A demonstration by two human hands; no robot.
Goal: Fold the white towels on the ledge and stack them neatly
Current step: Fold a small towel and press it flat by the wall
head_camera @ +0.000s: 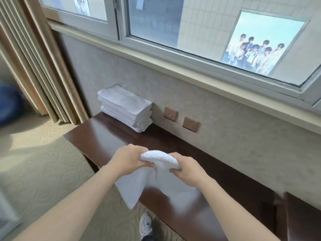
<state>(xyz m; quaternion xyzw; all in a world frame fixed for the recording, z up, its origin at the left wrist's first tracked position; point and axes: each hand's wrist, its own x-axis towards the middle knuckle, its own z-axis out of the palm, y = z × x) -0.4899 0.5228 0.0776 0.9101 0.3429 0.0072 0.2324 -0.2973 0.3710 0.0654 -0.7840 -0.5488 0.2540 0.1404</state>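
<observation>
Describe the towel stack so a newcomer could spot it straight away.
Find the dark wooden ledge under the window. At its far left end, against the wall near the curtain, sits the stack of folded white towels. The only other towel hangs unfolded from both hands.

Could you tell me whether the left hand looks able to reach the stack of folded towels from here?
Probably yes: the dark ledge between the left hand and the stack lies bare, though both hands grip a towel.
</observation>
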